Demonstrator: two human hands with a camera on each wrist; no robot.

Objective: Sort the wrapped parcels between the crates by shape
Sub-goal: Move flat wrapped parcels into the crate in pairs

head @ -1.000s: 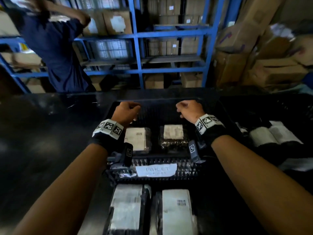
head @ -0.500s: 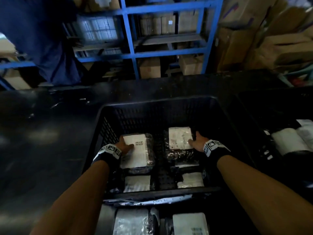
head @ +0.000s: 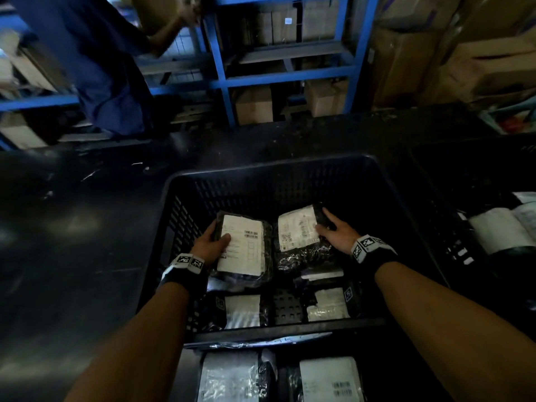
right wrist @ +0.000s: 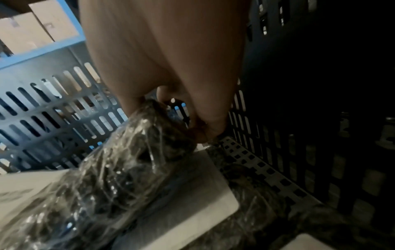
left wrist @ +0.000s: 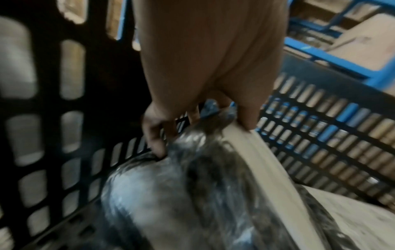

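Black crate (head: 269, 175): held flat parcels.
Left hand (head: 210, 245): you clamped the left parcel (head: 243, 245) to lift.
Right hand (head: 333, 230): you gripped the right parcel (head: 297, 227).

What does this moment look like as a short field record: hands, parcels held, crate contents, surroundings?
left hand: left hand grips the left black plastic-wrapped flat parcel with white label
right hand: right hand grips the right black plastic-wrapped flat parcel with white label
container: both parcels inside the black slotted plastic crate
also in crate: two smaller wrapped parcels near its front wall
background: blue metal shelving, person in dark blue
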